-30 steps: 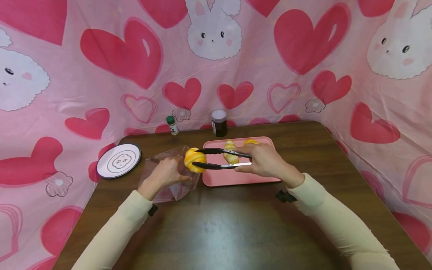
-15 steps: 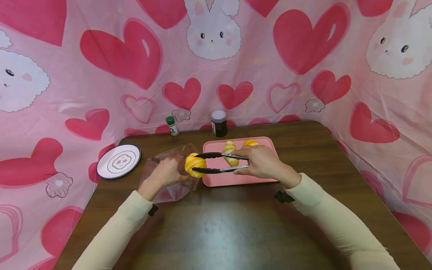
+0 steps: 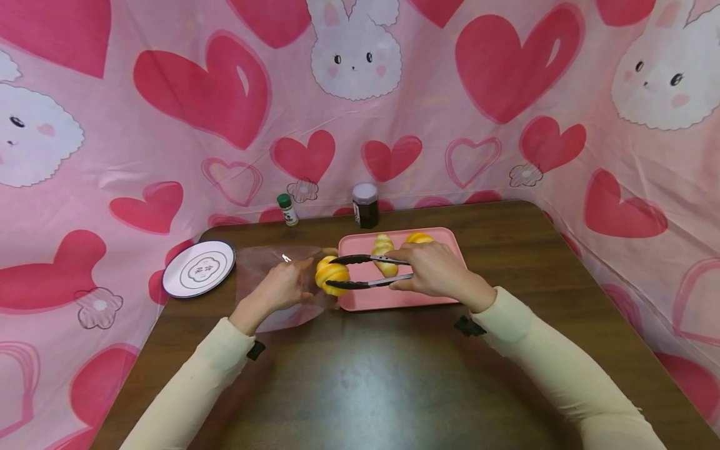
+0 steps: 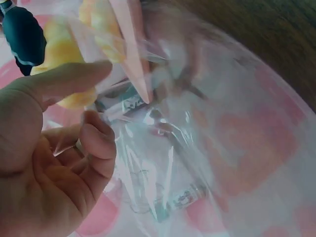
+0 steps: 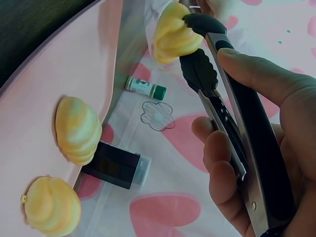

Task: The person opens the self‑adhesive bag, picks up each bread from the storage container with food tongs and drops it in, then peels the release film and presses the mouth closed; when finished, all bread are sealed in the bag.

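Note:
My right hand (image 3: 432, 269) grips a pair of black-tipped metal tongs (image 5: 249, 128). Between the tong heads is a yellow twisted bread roll (image 3: 332, 275), lifted above the table at the pink tray's left edge. Beside it, my left hand (image 3: 281, 286) holds a clear plastic bag (image 3: 253, 270), whose film spreads around and under the hand. In the left wrist view, the thumb (image 4: 74, 79) stands apart from curled fingers, with film across the view; the exact grip is partly hidden. A pale croissant-shaped roll (image 3: 385, 257) and another yellow roll (image 3: 419, 238) lie on the tray (image 3: 360, 299).
A white plate (image 3: 199, 269) with a dark rim lies left of the bag. Along the back stand a green-capped shaker (image 3: 287, 210) and a dark jar (image 3: 365, 206) with a pale lid. Patterned pink cloth (image 3: 349, 144) walls the table (image 3: 360, 375) at back and sides.
The plastic bag has spread out flatter, and the left hand's fingers have stretched toward the roll. The roll in the tongs has tilted and shifted slightly right; the right hand moved slightly left.

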`<state>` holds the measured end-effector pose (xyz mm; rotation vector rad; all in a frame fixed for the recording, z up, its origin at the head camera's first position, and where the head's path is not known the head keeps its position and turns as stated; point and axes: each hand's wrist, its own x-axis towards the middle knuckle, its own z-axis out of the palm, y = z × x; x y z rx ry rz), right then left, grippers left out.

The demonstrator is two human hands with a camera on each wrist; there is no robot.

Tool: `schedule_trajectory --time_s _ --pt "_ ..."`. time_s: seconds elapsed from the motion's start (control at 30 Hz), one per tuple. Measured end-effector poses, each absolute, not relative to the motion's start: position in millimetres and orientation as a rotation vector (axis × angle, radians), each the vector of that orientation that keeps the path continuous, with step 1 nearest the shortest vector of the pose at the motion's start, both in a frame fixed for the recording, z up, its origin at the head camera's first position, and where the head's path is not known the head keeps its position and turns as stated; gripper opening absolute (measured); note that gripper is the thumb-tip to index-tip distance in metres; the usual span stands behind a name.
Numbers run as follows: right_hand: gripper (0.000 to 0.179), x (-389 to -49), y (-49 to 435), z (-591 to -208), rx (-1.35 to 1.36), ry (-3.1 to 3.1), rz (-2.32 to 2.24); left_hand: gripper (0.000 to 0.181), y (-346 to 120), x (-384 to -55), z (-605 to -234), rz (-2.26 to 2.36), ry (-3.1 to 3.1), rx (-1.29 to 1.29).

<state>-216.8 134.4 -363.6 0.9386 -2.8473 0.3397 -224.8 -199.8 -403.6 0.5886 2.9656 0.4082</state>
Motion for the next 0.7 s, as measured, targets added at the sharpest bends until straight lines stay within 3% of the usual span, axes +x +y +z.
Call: schedule_trajectory --time_s 0.33,0.7 --pt "0.058 -216.2 134.2 -365.9 0.933 -2.825 0.312 0.075 -196.0 -221.2 -400.9 0.408 3.055 0.615" --pt "0.057 -216.3 127.0 -370.4 0.979 -2.768 0.243 0.085 -190.3 -217.3 -399.0 0.437 3.024 0.615"
